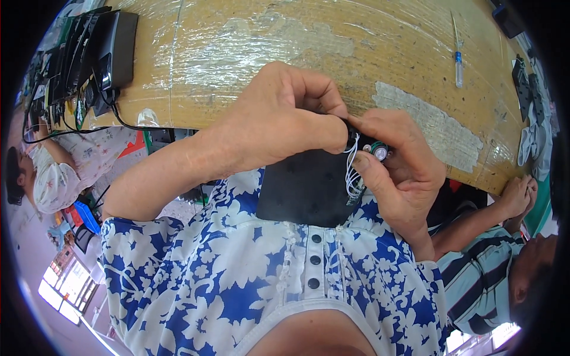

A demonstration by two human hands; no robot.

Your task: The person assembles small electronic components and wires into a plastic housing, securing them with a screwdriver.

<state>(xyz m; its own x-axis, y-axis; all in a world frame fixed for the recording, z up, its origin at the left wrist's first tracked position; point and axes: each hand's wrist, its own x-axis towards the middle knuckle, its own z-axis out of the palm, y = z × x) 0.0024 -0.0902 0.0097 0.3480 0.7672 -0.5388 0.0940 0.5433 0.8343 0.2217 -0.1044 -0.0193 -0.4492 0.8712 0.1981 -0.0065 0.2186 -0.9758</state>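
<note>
A black flat panel [303, 187] stands between my body and the table edge, with a bundle of thin white wires [353, 172] along its right side. Closed at the panel's upper right corner is my left hand [297, 115], thumb and fingers pinching a small black part there. My right hand [407, 154] curls around the same corner from the right. Its index fingertip meets the left fingertips, and its thumb lies against the wires. Between that thumb and finger shows a small round silvery component [379, 153] with a green edge. The fingers partly hide what they grip.
A wooden table [219, 71] covered in clear film and worn tape spreads ahead. Black flat devices [119, 50] with cables [116, 115] are stacked at far left. A blue-handled screwdriver-like tool [458, 68] lies at far right. People sit on both sides; a co-worker's hands [518, 199] are at right.
</note>
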